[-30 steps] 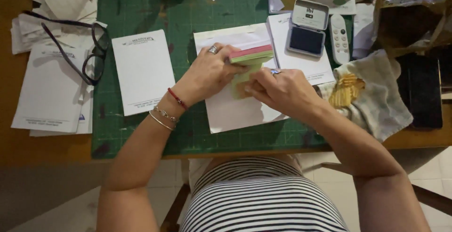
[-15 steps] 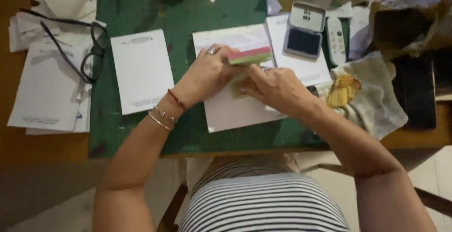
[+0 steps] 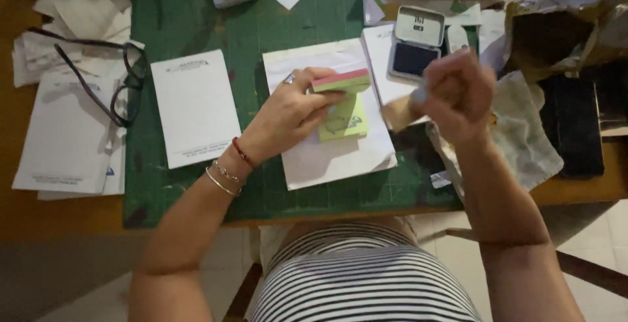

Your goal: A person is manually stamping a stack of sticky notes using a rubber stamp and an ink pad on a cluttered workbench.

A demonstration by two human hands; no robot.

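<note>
My left hand [image 3: 294,109] pins a stack of coloured sticky notes [image 3: 343,103] on the white paper [image 3: 333,155], top sheet already stamped. My right hand [image 3: 458,93], blurred, grips a stamp [image 3: 399,111] near the open ink pad [image 3: 414,50]; more sheets remain.

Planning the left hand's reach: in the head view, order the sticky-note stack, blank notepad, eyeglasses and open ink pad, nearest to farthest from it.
From the left hand:
1. Sticky-note stack, in its fingers.
2. Blank notepad, to its left.
3. Open ink pad, up and right.
4. Eyeglasses, far left.
</note>
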